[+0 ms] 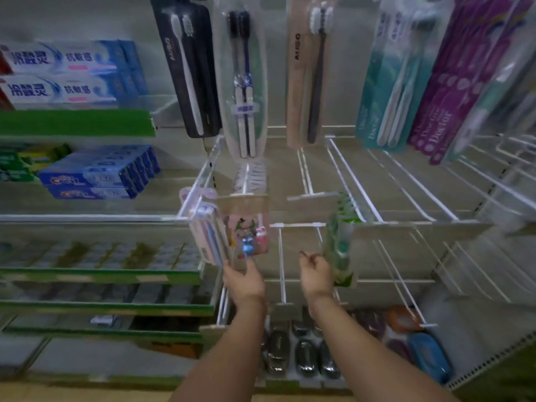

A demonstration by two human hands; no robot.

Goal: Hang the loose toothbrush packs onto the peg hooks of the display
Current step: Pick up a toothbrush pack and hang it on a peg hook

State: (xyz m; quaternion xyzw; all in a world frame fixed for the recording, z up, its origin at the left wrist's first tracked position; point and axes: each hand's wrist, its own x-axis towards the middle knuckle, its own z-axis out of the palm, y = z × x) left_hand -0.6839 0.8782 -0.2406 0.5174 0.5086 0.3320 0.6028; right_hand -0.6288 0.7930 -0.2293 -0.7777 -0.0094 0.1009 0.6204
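Note:
A pink children's toothbrush pack [249,230] with cartoon figures hangs at the front of a white peg hook [246,181]. My left hand [245,281] touches its lower edge from below, thumb and fingers on the pack's bottom. A second pinkish pack [203,224] hangs just left of it. My right hand [316,274] is raised beside a green toothbrush pack [340,248] hanging on a hook to the right; its fingers are loosely curled and hold nothing. Empty white peg hooks [356,184] stretch across the middle row.
Adult toothbrush packs [188,68] hang on the top row, teal and purple ones [452,82] at the right. Toothpaste boxes [95,175] fill green-edged shelves on the left. Below my arms lie dark and coloured travel cases [304,358] on the bottom shelf.

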